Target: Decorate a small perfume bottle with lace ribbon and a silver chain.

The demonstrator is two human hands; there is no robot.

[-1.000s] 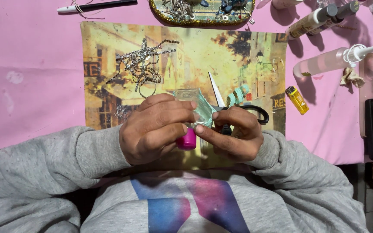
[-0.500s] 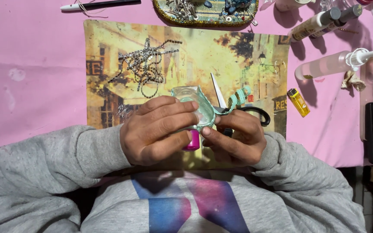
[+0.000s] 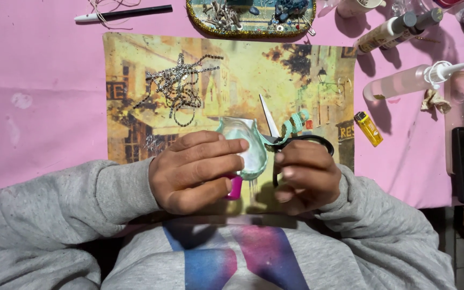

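- Two bare hands meet low over a printed street-scene mat [image 3: 135, 64] that lies on a pink tablecloth [image 3: 38, 96].
- Left hand [image 3: 191, 172]: fingers closed around a pale teal, glassy teardrop-shaped piece [image 3: 248, 145], thumb and fingertips pressed on its face; a magenta cap or tube [image 3: 236, 187] pokes out under the same hand, just beneath the piece.
- Right hand [image 3: 307, 177]: fingers curled shut through the black handles of a pair of scissors [image 3: 275, 129], whose pointed blades stand upward, touching or just beside the right edge of the teal piece.
- A twisted teal ribbon [image 3: 295, 124] rises just right of the blades.
- A tangle of silver rhinestone chain [image 3: 178, 86] lies on the mat, well apart from the hands.
- A yellow lighter [image 3: 368, 129] lies right of the mat, near a clear spray bottle [image 3: 409, 80].
- A glitter-rimmed tray [image 3: 251, 29] of small bits sits at the top edge.
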